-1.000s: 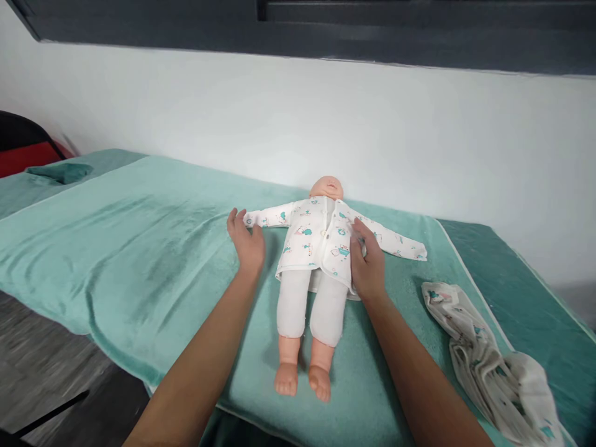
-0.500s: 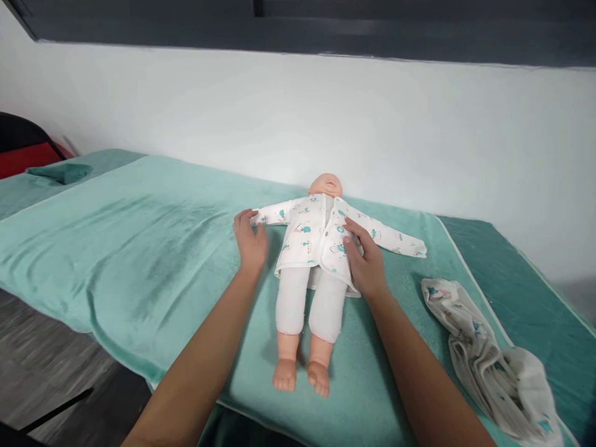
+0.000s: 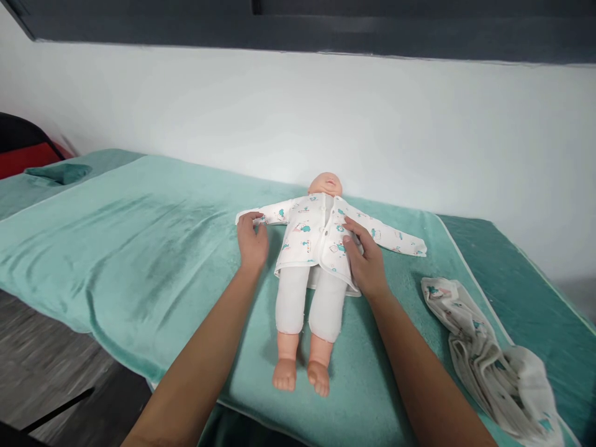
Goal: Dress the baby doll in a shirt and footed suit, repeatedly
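Observation:
A baby doll [image 3: 327,184] lies on its back, legs toward me, in a white jacket [image 3: 302,230] with teal and pink prints. The jacket front hangs unfastened at the neck; its two sleeves stretch out sideways. My left hand [image 3: 252,245] is at the left sleeve [image 3: 274,213], fingers bent over its lower edge near the cuff, thumb apart. On the jacket's right front panel rests my right hand [image 3: 367,261], fingers spread from the thumb and touching the cloth. Neither hand visibly grips the fabric. White cloth covers the doll's thighs [image 3: 291,301]; its feet are bare.
Crumpled white printed clothing [image 3: 493,360] lies at the right. A teal blanket [image 3: 139,248] covers the bed, with a darker green cover [image 3: 516,273] at its right. Behind stands a white wall [image 3: 279,112]. A red and black object [image 3: 23,149] is at far left.
My left hand has shifted slightly right and down along the left sleeve, so the cuff end now shows beyond my fingers. My right hand has barely moved.

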Demonstrator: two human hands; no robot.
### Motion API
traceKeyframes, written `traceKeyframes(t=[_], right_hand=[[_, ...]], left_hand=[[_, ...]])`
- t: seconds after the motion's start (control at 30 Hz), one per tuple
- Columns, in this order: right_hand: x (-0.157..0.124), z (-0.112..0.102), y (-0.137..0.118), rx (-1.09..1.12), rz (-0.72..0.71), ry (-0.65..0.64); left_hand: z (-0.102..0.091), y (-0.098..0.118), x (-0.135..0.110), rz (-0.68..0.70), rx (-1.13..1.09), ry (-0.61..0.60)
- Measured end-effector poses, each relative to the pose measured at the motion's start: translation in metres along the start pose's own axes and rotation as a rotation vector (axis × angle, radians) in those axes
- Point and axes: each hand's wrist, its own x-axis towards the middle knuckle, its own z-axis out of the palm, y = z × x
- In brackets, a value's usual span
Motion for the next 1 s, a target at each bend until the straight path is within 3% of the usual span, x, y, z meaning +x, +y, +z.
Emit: traceKeyframes(t=[0.37,0.6,0.77,0.9,1.0], right_hand=[[-0.002,0.001,-0.003,-0.021,-0.018,0.01],[-0.042,-0.002,-0.022,0.012,-0.019,-0.062],[-0.084,-0.046,-0.044,-0.118,0.052,0.007],[-0.116,-0.098,-0.071,-0.3,0.109,0.229],[-0.137,-0.137,-0.08,-0.484,0.233,0.422]], left_hand=[[-0.001,0.002,-0.001,-0.003,0.028,-0.019],[0.001,0.005,-0.005,-0.121,-0.065,-0.077],[0.002,0.008,-0.014,-0.122,-0.032,-0.271],[-0.005,0.015,-0.025,-0.02,0.089,-0.481],[-0.014,0.021,-0.035,0.039,0.134,-0.525]])
